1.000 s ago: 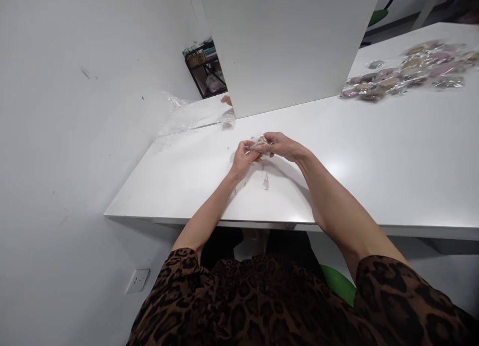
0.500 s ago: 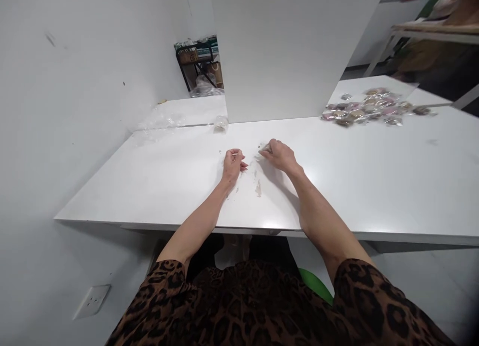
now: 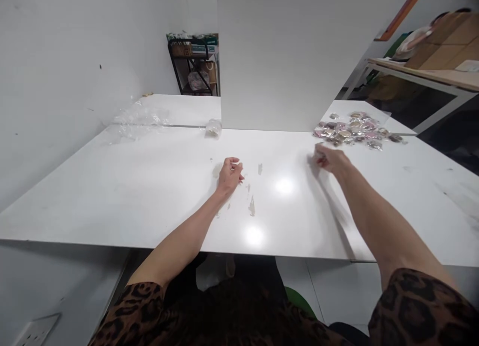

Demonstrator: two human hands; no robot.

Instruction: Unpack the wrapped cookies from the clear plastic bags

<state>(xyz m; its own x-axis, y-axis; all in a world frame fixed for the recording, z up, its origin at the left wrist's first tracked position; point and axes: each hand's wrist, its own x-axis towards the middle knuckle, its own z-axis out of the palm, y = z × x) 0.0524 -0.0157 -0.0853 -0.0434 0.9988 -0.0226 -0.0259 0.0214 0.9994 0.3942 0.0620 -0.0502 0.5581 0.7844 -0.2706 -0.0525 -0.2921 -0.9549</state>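
My left hand [image 3: 230, 174] rests on the white table [image 3: 179, 186], its fingers loosely curled and apart, with nothing visible in them. Grey-beige smears [image 3: 252, 206] mark the tabletop beside it. My right hand [image 3: 332, 159] is above the table at the right, just in front of a pile of small clear packets [image 3: 361, 129] with pink, tan and brown contents. Its fingers are pinched together on what looks like another small clear packet, mostly hidden by the hand and blurred.
A white upright panel [image 3: 277, 57] stands behind the table's middle. By its lower left corner sits a small clear bag [image 3: 213, 128]. Crumpled clear plastic [image 3: 138, 119] lies at the back left, near the wall. A cardboard box [image 3: 445, 42] is on another table at the far right.
My right hand has moved from near the left hand rightward to the packet pile. My left hand stays nearly where it was on the table. The view has shifted somewhat.
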